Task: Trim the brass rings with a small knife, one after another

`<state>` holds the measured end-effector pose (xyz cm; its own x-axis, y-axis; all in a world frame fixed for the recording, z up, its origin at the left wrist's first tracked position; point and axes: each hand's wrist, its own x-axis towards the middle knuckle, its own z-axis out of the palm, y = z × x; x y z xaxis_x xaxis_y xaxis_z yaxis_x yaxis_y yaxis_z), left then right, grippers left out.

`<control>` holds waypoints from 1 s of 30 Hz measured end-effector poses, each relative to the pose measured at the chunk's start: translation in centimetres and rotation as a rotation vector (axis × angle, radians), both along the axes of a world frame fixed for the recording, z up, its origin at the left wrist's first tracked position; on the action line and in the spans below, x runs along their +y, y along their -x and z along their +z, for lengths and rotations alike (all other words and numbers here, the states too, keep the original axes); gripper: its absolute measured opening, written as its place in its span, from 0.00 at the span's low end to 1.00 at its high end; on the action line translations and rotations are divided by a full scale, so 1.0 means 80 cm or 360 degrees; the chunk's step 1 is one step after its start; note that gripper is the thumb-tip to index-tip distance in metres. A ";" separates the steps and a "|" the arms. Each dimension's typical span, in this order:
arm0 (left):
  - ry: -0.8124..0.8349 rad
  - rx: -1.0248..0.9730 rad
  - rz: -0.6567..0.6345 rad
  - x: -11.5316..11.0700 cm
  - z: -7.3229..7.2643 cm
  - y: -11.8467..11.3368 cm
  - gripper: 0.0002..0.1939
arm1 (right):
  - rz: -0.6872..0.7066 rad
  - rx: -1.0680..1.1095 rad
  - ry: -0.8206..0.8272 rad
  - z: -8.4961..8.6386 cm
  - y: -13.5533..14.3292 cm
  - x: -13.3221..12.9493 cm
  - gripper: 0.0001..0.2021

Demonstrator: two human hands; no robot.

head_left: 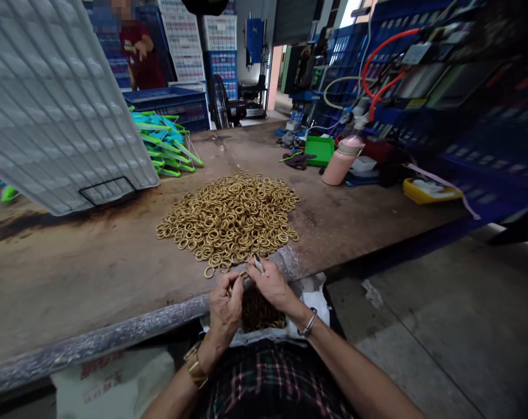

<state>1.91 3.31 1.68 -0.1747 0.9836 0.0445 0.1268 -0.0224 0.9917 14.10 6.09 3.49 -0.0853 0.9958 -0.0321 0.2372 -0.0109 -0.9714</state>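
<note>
My left hand [225,308] is closed, pinching a brass ring [243,274] at its fingertips. A second bit of brass shows between its fingers. My right hand [273,286] meets it at the ring, wrapped round a small pale-handled tool [259,264] with a dark end; its working tip is hidden, so its exact kind is unclear. Just beyond both hands, a large heap of brass rings [233,215] lies on the worktable [128,273]. Below my hands, an open white sack [318,302] on my lap holds more rings [264,317].
A tilted white plastic crate [67,110] stands at left, beside green and blue plastic pieces [168,145]. On the right are a pink bottle [341,163], a green tray [320,150] and a yellow tray [430,191]. A person [142,52] stands behind the blue crate [172,105].
</note>
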 end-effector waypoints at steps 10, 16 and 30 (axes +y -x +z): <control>0.0109 -0.0175 -0.0065 -0.001 0.005 0.003 0.08 | 0.0058 -0.0125 -0.0080 -0.006 -0.001 0.004 0.12; 0.0626 -0.0629 -0.0416 -0.005 0.012 0.013 0.16 | 0.0198 -0.0448 -0.0260 -0.005 -0.002 0.000 0.12; 0.0545 -0.0850 -0.0395 -0.007 0.007 0.012 0.16 | 0.0236 -0.0638 -0.0327 -0.027 -0.005 -0.006 0.07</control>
<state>0.93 2.74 2.21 0.1464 0.9407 -0.3061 -0.3505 0.3387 0.8732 14.51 5.61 1.32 -0.2484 0.9630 0.1046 0.5782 0.2340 -0.7816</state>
